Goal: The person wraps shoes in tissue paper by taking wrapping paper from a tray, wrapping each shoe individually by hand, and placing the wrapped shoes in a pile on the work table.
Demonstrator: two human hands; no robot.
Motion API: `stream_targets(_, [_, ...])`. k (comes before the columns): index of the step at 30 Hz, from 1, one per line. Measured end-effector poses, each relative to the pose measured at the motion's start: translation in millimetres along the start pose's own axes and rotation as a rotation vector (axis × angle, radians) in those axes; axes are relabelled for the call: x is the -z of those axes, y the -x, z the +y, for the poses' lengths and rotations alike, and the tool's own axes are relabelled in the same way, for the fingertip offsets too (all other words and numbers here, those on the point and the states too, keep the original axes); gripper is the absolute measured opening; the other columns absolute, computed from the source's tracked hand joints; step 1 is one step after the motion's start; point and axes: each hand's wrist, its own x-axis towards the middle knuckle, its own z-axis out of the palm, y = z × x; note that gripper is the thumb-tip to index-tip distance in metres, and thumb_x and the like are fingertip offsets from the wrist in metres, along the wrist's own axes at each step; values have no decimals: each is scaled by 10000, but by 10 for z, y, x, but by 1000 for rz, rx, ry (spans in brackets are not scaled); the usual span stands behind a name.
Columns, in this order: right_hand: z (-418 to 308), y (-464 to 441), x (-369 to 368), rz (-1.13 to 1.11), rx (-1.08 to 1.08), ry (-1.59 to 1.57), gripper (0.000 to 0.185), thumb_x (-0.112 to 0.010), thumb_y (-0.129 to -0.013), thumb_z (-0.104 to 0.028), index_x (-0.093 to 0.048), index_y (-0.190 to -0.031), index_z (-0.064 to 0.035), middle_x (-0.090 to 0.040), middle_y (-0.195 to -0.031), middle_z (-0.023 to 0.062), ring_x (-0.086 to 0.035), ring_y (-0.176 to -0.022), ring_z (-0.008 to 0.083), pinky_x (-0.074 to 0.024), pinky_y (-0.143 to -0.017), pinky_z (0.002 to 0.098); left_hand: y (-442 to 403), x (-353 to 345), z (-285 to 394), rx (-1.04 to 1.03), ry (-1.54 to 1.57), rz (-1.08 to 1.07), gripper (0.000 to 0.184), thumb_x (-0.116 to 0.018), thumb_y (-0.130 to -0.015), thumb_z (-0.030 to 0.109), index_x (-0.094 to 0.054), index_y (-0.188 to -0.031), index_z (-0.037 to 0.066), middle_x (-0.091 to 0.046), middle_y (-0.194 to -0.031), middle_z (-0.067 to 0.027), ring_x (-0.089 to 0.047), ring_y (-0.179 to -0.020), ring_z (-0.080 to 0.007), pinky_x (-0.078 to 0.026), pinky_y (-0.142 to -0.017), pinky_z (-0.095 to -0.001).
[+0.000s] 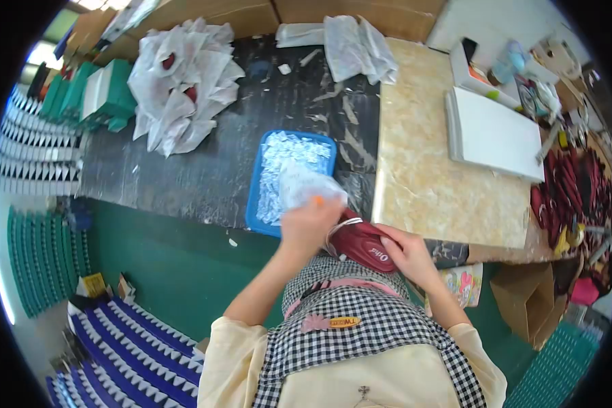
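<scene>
My left hand is closed on a white, crumpled sheet of paper, which is blurred by motion and overlaps the blue tray. A small orange spot shows at its fingers. My right hand grips the heel end of a maroon shoe, with white lettering on its insole. The shoe is held just in front of my apron, its other end close under my left hand. Beyond the hands, a blue tray holds many small white-and-blue sachets.
A heap of white wrapping paper lies at the back left, with maroon bits showing. More white sheets lie at the back. On the right are a white stack, maroon pieces and a cardboard box. Shoe racks stand left.
</scene>
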Motion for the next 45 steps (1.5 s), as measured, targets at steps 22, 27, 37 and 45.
stream_targets(22, [-2582, -2021, -2666, -235, 596, -586, 523, -587, -943, -293, -457, -1369, -19, -610, -1164, 82, -594, -962, 151, -501, -791, 259, 1126, 1307, -1162, 534, 570, 664, 283, -676, -756, 88, -703, -1033, 36, -657, -977, -110, -599, -759, -195, -500, -670, -265])
stream_targets(27, [-1911, -1722, -2604, -728, 757, -111, 395, -614, -923, -270, -617, -1239, -33, -695, -1105, 59, -637, -917, 142, -508, -806, 279, 1004, 2112, -842, -440, 1859, -276, 259, -575, -850, 42, -700, -1070, -14, -602, -1196, -160, -562, -967, -256, -467, -869, -319])
stream_targets(37, [646, -83, -384, 98, 86, 36, 375, -569, -946, -262, -616, -1232, -24, -705, -1064, 60, -640, -870, 166, -502, -793, 268, 199, 2498, 817, -1241, 2089, -1577, 146, -553, -956, 177, -596, -941, 38, -575, -992, -113, -534, -849, -251, -448, -793, -326])
stream_targets(45, [1849, 950, 1904, 270, -178, -184, 334, -545, -955, -162, -610, -1243, -6, -693, -1008, 52, -618, -838, 100, -490, -759, 214, -683, 1840, 2561, -1205, 2005, -1777, 172, -570, -920, 181, -623, -1009, 44, -591, -1014, -81, -528, -901, -234, -423, -846, -328])
